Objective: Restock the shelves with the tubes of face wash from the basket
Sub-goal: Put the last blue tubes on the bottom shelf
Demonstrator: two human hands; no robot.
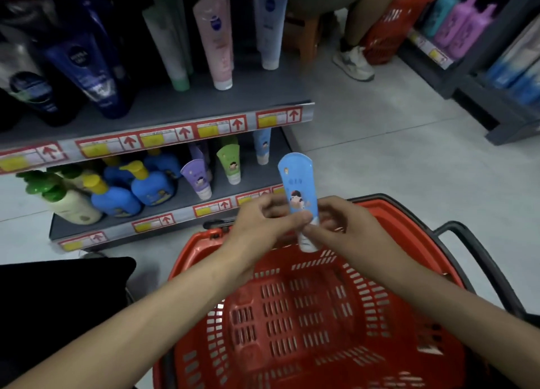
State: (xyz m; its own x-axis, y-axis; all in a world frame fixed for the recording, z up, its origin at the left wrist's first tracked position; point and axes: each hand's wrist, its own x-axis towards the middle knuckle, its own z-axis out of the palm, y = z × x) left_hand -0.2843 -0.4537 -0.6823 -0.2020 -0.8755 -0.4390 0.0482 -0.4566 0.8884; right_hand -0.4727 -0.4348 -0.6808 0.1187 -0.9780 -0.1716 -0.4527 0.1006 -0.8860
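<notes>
A light blue tube of face wash [296,184] with a cartoon figure and a white cap stands upright, cap down, above the red basket [403,227]. My left hand [263,219] pinches its lower part from the left. My right hand [339,222] grips it from the right, near the cap. The basket's inside shows no other tubes. On the lower shelf [187,195] stand a purple tube [197,179], a green tube [230,163] and a matching blue tube [262,146].
Blue and cream pump bottles [117,189] fill the lower shelf's left. Larger tubes [216,37] stand on the upper shelf. Another person's leg and shoe [353,61] and a second red basket [388,29] are in the aisle behind. More shelving [482,67] stands at right.
</notes>
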